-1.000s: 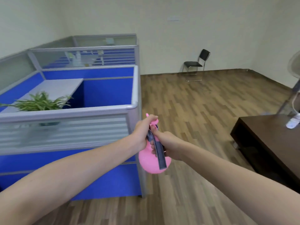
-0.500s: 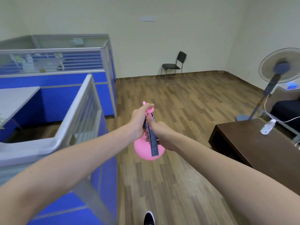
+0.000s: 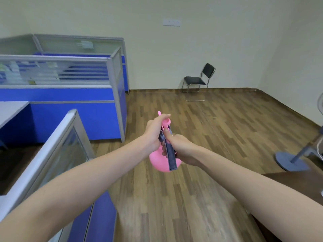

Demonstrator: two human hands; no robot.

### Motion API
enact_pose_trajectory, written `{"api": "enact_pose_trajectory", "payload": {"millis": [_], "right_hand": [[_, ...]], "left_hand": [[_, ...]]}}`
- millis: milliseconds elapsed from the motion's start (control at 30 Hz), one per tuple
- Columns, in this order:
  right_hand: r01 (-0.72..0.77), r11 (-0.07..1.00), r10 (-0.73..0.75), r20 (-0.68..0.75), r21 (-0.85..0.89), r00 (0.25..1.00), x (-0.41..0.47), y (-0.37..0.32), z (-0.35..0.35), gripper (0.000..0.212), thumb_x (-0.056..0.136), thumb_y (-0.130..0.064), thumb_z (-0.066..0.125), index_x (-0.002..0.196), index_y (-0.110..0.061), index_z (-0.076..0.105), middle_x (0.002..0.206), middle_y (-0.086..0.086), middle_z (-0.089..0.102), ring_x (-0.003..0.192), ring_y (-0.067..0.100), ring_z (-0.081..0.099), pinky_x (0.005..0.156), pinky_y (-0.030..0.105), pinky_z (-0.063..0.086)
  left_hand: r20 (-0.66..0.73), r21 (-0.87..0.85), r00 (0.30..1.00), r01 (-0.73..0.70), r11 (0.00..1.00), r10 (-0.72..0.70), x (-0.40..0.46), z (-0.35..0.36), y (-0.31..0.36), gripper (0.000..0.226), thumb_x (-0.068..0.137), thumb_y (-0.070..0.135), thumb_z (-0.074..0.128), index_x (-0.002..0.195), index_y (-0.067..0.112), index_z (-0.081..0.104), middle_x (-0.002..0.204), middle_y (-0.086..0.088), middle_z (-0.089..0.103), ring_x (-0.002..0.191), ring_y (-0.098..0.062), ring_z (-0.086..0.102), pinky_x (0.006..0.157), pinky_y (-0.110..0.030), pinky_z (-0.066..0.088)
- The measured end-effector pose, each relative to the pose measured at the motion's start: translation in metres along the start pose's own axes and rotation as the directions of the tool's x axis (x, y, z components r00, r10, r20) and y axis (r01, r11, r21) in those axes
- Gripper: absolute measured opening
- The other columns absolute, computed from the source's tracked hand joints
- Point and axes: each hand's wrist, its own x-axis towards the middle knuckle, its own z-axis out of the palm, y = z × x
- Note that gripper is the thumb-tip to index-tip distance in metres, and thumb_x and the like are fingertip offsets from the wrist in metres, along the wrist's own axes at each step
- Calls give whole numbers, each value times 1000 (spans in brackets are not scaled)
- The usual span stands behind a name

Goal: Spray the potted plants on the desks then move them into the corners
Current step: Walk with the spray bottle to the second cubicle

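Pink plastic spray bottle (image 3: 160,162) hangs in mid-air over the wooden floor (image 3: 201,198), gripped by both hands with both arms stretched forward. Its long axis runs roughly upright, round belly low and nozzle high, tipped slightly away from the person. The left hand (image 3: 154,132) curls round the neck and spray head; the right hand (image 3: 181,150) wraps the body and the dark grey handle strip (image 3: 170,154) from the right. No potted plant shows; the only desk (image 3: 12,109) in sight lies well off to the left behind the blue partitions (image 3: 75,117), so the left arm is the nearer one, and I judge the bottle must be carried that way before spraying.
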Motion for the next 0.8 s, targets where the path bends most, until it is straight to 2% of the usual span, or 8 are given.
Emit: {"api": "enact_pose_trajectory", "payload": {"millis": [100,167,267,367,467,600,800], "right_hand": [[9,1000,-9,49,-9,999,71,-23,-20,58,99,-63,35,82,-13,59,72,0,62,66,17,63,71,29,50],[23,1000,-21,95,-13,995,118,-37,-30,57,99,-61,36,84,-12,59,74,0,61,67,17,63,69,28,51],[22,1000,-21,198,-5,980,211,-61,-40,55,99,-60,38,89,-10,59,74,1,60,64,18,62,67,27,52],[44,999,-36,297,-21,954,292,-91,-38,53,100,-58,39,93,-9,58,73,1,60,62,18,59,70,30,51],[67,997,-47,382,-40,923,375,-132,-25,50,99,-57,42,97,-10,57,76,4,62,64,20,60,70,30,52],[93,992,-39,481,-90,876,465,-179,10,44,101,-54,41,95,-16,62,90,7,68,82,23,64,84,35,53],[112,983,4,634,-143,773,592,-227,83,48,101,-50,45,94,-7,62,81,8,69,76,26,65,86,40,51]], "left_hand": [[-27,0,999,-31,1000,31,68,3,27,25,83,30,77,84,9,63,69,-6,58,61,-24,58,64,-30,46],[-54,1,998,-40,999,40,110,2,45,28,83,31,77,93,9,62,71,-6,59,59,-23,57,59,-28,45],[-178,-32,982,-72,997,65,189,-3,75,40,74,36,79,100,10,60,73,-5,58,59,-24,57,62,-29,45],[-284,-49,954,-111,993,93,249,-17,111,34,73,35,79,89,11,61,71,-6,57,60,-25,57,67,-32,46],[-398,-57,910,-154,986,119,306,-39,156,28,83,29,75,77,10,57,63,-8,54,52,-25,57,60,-29,46],[-514,-61,845,-205,977,146,368,-79,209,32,88,29,72,74,9,51,59,-10,48,39,-22,51,46,-21,40],[-689,-136,711,-316,939,140,455,-158,266,29,89,27,70,80,11,48,65,-4,46,54,-21,44,58,-29,38]]}}
